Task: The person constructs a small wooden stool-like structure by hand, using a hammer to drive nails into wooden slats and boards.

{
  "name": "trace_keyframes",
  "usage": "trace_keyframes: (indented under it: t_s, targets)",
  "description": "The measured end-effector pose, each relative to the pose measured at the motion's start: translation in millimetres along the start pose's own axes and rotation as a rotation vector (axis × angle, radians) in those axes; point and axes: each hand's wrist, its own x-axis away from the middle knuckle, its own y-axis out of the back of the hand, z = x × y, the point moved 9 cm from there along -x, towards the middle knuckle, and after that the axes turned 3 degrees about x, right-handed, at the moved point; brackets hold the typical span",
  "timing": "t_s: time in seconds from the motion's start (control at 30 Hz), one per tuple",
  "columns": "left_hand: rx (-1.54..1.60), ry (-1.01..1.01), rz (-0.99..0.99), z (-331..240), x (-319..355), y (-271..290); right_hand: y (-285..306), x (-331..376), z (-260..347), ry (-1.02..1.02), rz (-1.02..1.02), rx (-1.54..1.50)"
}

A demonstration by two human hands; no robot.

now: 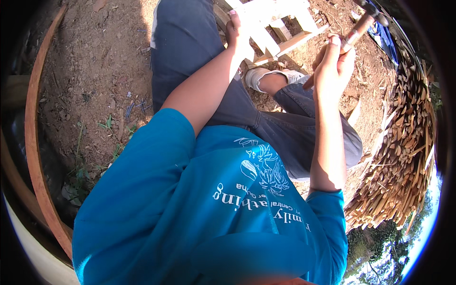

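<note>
My right hand (332,71) is closed round the wooden handle of a hammer (357,32), raised at the upper right. The dark hammer head sits at the top edge of the view, partly cut off. In front of me on the ground lies a frame of pale wooden slats (289,45), its upper part washed out by sunlight. My left hand (236,33) grips the frame's left side, thumb pointing up; glare hides most of its fingers. Whether that hand also pinches something small cannot be made out.
A big stack of thin wooden strips (403,142) stands at the right, with a blue sheet (384,40) beyond it. Along the left runs a curved-looking brown plank (34,118). My legs (190,52) lie folded on bare soil beside the frame, a shoe (259,78) close to it.
</note>
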Motion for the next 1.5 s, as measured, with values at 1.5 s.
trace_keyframes:
  t_s: [1.5]
  targets:
    - [0.043,0.020,0.036,8.0,3.9,-14.8,-25.6,-6.2,5.5,-0.038,0.168,0.116]
